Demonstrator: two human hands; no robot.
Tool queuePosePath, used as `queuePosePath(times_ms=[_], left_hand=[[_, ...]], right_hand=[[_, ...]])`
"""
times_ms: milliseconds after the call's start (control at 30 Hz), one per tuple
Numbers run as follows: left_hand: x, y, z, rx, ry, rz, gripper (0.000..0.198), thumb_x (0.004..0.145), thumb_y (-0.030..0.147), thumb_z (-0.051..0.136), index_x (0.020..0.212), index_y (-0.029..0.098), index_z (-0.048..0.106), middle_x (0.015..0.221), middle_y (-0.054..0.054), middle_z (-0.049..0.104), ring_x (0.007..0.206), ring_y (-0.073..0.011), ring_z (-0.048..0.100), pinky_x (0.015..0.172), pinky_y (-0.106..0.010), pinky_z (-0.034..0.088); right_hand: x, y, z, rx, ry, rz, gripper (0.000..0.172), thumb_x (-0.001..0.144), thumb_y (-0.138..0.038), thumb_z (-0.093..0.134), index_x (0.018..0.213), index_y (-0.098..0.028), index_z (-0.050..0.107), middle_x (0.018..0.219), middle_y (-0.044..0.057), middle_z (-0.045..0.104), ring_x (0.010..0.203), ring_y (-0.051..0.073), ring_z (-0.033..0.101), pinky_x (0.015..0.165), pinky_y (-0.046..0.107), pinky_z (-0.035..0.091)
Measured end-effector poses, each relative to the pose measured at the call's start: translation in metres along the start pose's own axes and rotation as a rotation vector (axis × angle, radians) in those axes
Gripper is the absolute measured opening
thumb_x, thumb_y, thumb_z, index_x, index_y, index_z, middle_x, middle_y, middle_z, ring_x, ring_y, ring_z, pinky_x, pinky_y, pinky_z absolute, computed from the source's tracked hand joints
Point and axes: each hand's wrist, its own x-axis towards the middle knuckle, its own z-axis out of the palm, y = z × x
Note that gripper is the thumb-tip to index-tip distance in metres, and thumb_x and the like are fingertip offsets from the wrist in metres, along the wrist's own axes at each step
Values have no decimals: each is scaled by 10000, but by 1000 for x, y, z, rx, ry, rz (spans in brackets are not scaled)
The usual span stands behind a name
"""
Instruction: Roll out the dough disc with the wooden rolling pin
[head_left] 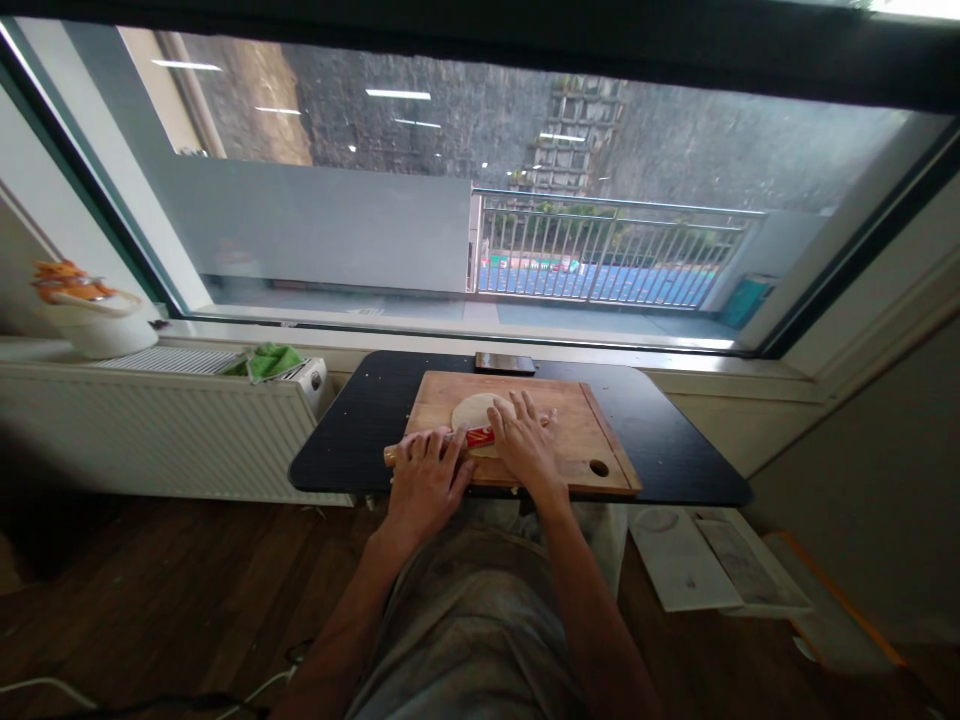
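Note:
A wooden rolling pin (389,456) with a red label lies slantwise over a round, flat sheet of dough (471,410). The dough rests on a wooden cutting board (577,440). My left hand (427,475) has its fingers curled over the pin's left part, just short of its end. On the right part of the pin lies my right hand (525,440), fingers stretched out and spread across it, reaching past the pin over the dough's right side. Both hands hide parts of the pin and dough.
The board sits on a small black table (337,430) before a large window (315,230). A dark phone-like slab (505,363) lies at its back edge. To the left, a white radiator (187,430) carries a green cloth (270,361) and a white container (105,325). Flat panels (682,560) lie lower right.

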Motion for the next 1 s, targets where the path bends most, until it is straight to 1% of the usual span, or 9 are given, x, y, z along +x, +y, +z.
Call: queuePosePath(times_ms=[133, 300, 400, 467, 567, 767, 867, 933, 1000], left_hand=[[0, -1, 0, -15, 4, 12, 501, 1143, 447, 541, 1604, 273, 635, 1399, -142, 702, 1259, -336, 603, 1160, -557, 420], [0, -2, 0, -26, 2, 24, 461, 1144, 434, 548, 1570, 302, 663, 1323, -125, 709, 1217, -326, 601, 1134, -540, 423], [0, -2, 0, -31, -4, 26, 446, 1139, 427, 557, 1554, 314, 675, 1294, -117, 709, 1209, -322, 598, 1125, -524, 426], [0, -2, 0, -29, -12, 20, 451, 1142, 435, 548, 1559, 312, 669, 1299, -117, 710, 1212, -322, 596, 1122, -523, 428], [0, -2, 0, -23, -21, 14, 465, 1151, 449, 520, 1572, 303, 654, 1339, -123, 709, 1224, -324, 599, 1124, -532, 427], [2, 1, 2, -12, -30, 12, 510, 1157, 439, 497, 1635, 288, 592, 1424, -134, 697, 1271, -328, 599, 1140, -542, 421], [2, 2, 4, 9, -28, 6, 528, 1156, 443, 492, 1651, 280, 578, 1455, -146, 686, 1277, -341, 593, 1143, -565, 424], [2, 3, 4, 12, -26, 0, 535, 1151, 445, 501, 1655, 279, 577, 1468, -155, 679, 1272, -345, 593, 1141, -576, 431], [1, 3, 3, 5, -26, -1, 535, 1149, 442, 509, 1659, 296, 576, 1471, -154, 678, 1279, -344, 593, 1148, -575, 431]], right_hand=[[-18, 3, 7, 9, 65, 28, 556, 1218, -451, 278, 1640, -303, 609, 1850, 125, 361, 1743, 298, 244, 1365, 715, 194], [-59, 5, 17, -10, 133, 53, 554, 1213, -439, 307, 1681, -300, 569, 1846, 134, 364, 1733, 324, 281, 1358, 703, 241], [-76, 5, 22, -24, 165, 44, 564, 1211, -424, 306, 1718, -295, 518, 1844, 131, 371, 1738, 327, 268, 1367, 697, 224], [-78, 5, 24, -24, 175, 36, 572, 1211, -425, 305, 1729, -283, 502, 1846, 132, 367, 1745, 322, 247, 1380, 675, 208], [-67, 6, 22, -13, 154, 34, 578, 1212, -440, 299, 1721, -272, 516, 1848, 134, 361, 1747, 313, 242, 1392, 654, 184], [-21, 4, 4, 11, 38, 24, 560, 1218, -457, 299, 1680, -288, 565, 1858, 133, 340, 1754, 298, 219, 1388, 695, 142], [-2, 0, -3, 21, -15, 23, 562, 1221, -458, 288, 1668, -277, 576, 1844, 129, 372, 1754, 299, 216, 1383, 721, 139], [5, -1, -5, 25, -27, 23, 563, 1222, -459, 281, 1655, -275, 589, 1835, 118, 393, 1754, 298, 217, 1382, 732, 134], [4, -2, -4, 28, -24, 25, 558, 1221, -455, 285, 1646, -277, 598, 1833, 109, 401, 1752, 297, 222, 1382, 731, 138]])
